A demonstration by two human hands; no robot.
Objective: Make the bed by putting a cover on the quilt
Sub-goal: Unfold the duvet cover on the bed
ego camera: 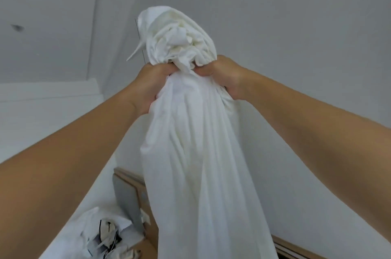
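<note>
I hold a bunched white quilt cover [198, 153] high in front of me, with the quilt's crumpled corner [179, 40] bulging out above my fists. My left hand [152, 83] grips the gathered cloth on its left side. My right hand [224, 74] grips it on the right, right next to the left hand. The cover hangs down in long folds between my raised forearms and runs out of view at the bottom. A thin white tie [135, 52] sticks out at the upper left of the bundle.
White walls and a ceiling corner fill the background. Low down stands a wooden piece of furniture [131, 178] with a grey panel [127, 199] leaning on it. A white bag with dark items [103, 231] lies at the bottom left.
</note>
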